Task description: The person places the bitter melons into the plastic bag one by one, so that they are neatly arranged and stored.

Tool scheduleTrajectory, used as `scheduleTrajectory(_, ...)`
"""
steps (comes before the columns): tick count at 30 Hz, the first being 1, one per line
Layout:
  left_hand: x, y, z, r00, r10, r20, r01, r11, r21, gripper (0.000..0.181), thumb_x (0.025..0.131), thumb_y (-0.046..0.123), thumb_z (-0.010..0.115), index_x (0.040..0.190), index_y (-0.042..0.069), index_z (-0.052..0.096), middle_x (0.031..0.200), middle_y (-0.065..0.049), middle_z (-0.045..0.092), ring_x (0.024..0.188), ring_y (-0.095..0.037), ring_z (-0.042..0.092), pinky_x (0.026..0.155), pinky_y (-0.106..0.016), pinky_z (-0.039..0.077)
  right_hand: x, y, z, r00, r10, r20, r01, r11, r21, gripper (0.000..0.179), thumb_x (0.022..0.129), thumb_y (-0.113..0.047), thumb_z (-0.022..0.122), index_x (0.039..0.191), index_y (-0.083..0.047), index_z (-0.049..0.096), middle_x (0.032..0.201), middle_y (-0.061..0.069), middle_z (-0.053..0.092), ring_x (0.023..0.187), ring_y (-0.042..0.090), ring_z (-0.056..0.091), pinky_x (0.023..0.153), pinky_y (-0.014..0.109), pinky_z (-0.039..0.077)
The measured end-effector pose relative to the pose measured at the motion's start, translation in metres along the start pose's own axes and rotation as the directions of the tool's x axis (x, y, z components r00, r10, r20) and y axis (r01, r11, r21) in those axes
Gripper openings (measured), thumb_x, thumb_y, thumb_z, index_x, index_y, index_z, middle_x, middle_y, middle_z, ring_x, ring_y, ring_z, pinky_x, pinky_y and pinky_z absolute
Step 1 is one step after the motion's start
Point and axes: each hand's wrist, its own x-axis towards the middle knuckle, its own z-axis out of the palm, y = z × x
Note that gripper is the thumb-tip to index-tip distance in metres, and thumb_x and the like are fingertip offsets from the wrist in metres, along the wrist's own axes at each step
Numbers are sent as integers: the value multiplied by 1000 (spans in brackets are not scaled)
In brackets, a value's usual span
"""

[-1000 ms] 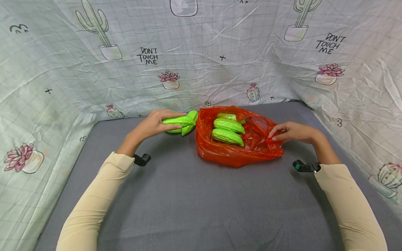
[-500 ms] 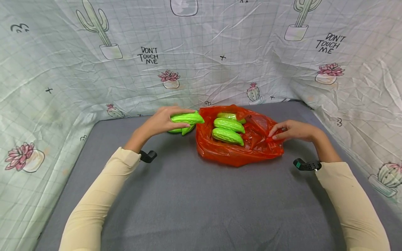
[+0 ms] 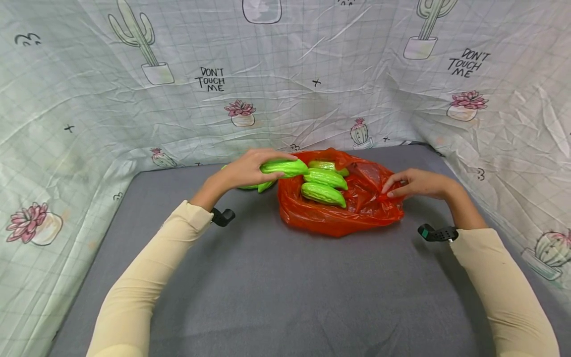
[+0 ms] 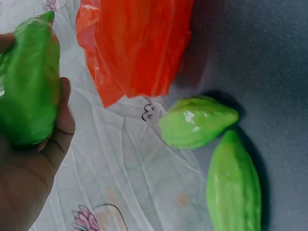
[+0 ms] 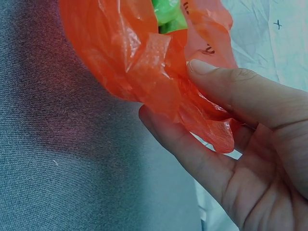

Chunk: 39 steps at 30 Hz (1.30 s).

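1. Held gourd (image 3: 286,168): it is hanging over the left edge of the red bag (image 3: 312,223), its tip pointing toward the gourds inside; whether it is touching them cannot be told.
2. Left hand (image 3: 247,170): its grip is pinching that gourd, thumb on the near side, fingers on the far side. The front end is being left uncovered, probably so that it can lead without knuckles snagging the film.
3. Bagged gourds: a near one (image 3: 323,194), a middle one (image 3: 325,177) and a far one (image 3: 328,165) are lying roughly parallel, an arrangement likely saving room.
4. Right hand (image 3: 415,183): its grip is pinching gathered film at the bag's right end between thumb and finger, apparently steadying the limp plastic and holding its mouth wide.
5. Loose gourds: one (image 4: 197,122) and another (image 4: 234,187) are resting close together on the bench (image 3: 267,277), left of the bag, seemingly within the left hand's easy reach.
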Motion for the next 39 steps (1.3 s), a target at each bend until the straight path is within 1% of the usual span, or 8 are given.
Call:
scheduleTrajectory(4,5,3,1,999,30,29,-29,999,-16,45,99,39,66,143,32,60,142,6,60,127,-13,55,105,-41,44,0,-2,-1,1000,1,0,-1,1000,-11,26,98,-15,69,117,2,68,112,15,64,95,17,64,86,34,56)
scheduleTrajectory(7,10,5,1,997,58,46,-56,998,-33,45,100,36,66,144,28,59,144,5,59,133,-15,53,110,-42,41,-1,-5,-1,1000,7,-4,-7,1000,-23,26,97,-16,70,117,1,68,111,15,64,95,17,64,87,34,56)
scheduleTrajectory(15,22,9,5,993,117,20,-116,991,-61,44,98,24,70,141,21,63,136,-5,61,124,-20,56,105,-44,45,-1,-9,-2,1000,16,5,-16,999,-36,27,98,-16,68,119,2,67,109,14,64,95,17,64,87,32,56)
scheduleTrajectory(19,25,11,7,993,119,8,-118,991,-57,44,97,23,71,140,20,65,134,-6,62,121,-21,57,101,-43,47,0,-9,-3,1000,16,9,-15,999,-42,27,99,-16,68,119,1,67,109,14,65,95,17,64,87,32,56)
scheduleTrajectory(23,29,15,8,993,116,25,-115,992,-41,44,97,28,71,140,21,65,133,-6,62,120,-21,57,99,-42,47,-1,-12,-4,1000,16,6,-15,998,-58,27,98,-16,68,119,0,68,110,14,65,96,17,64,87,32,56)
scheduleTrajectory(30,41,23,8,990,109,84,-105,993,-56,43,97,22,71,139,22,64,140,0,60,133,-19,52,112,-41,39,-1,-19,-10,1000,17,-8,-18,996,-88,27,98,-17,70,118,0,69,109,13,67,94,16,63,84,32,56)
scheduleTrajectory(34,47,24,9,991,101,90,-95,993,-73,43,97,22,71,139,23,63,142,4,60,135,-15,50,113,-39,38,2,-26,-13,1000,4,2,-4,995,-96,26,98,-16,69,118,1,69,105,12,67,91,16,64,83,34,57)
scheduleTrajectory(39,53,25,11,991,82,107,-75,995,-61,49,96,24,71,143,21,59,145,4,57,136,-15,49,114,-38,36,3,-36,-15,1000,-7,25,10,993,-117,25,100,-13,66,118,4,67,102,11,67,89,16,65,82,34,57)
